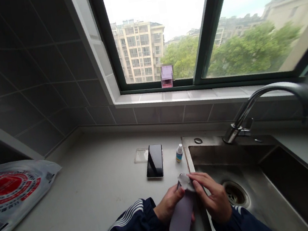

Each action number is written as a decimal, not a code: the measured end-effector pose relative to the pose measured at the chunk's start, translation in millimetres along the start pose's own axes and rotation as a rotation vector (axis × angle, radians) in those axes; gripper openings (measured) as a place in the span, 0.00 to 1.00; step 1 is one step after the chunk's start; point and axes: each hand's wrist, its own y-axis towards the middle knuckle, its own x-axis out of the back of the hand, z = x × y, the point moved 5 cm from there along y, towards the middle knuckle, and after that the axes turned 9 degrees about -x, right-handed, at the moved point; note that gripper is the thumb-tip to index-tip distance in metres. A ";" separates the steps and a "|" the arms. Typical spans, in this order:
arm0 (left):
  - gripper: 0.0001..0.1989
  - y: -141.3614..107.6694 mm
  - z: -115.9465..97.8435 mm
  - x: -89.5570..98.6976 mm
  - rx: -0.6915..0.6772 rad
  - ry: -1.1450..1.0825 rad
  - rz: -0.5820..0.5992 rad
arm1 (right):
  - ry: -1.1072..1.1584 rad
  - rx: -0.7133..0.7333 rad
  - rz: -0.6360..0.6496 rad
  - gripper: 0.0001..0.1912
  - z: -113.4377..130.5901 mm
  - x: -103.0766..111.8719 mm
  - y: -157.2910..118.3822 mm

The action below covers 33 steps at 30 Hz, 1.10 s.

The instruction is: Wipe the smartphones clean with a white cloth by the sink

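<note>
A light purple, flat phone-shaped object (182, 216) is held at a tilt over the counter's edge beside the sink. My left hand (170, 203) is wrapped round its upper left side, thumb on top. Against its top end my right hand (212, 195) presses a crumpled pale cloth or tissue (185, 182) with its fingers. Beyond my hands, a black-screened phone (154, 161) lies on the counter, partly over a clear case (141, 155). A small spray bottle (179, 153) with a white cap and blue-yellow label stands right of the phone.
A steel sink (264, 188) with a curved faucet (254, 97) is at the right. On the counter (100, 184), a white plastic bag (18, 188) with red print lies at the far left. A tiled wall and window sill (151, 97) run behind.
</note>
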 end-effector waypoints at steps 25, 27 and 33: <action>0.56 -4.6 10.1 7.3 0.098 -0.061 0.100 | 0.248 -0.198 0.256 0.18 -10.4 -16.4 1.2; 0.56 -4.3 10.0 6.9 0.081 -0.053 0.111 | 0.274 -0.236 0.250 0.18 -11.3 -16.7 1.8; 0.51 -1.1 -1.0 1.3 0.006 -0.113 0.116 | 0.320 -0.372 0.143 0.18 -18.3 -11.0 5.8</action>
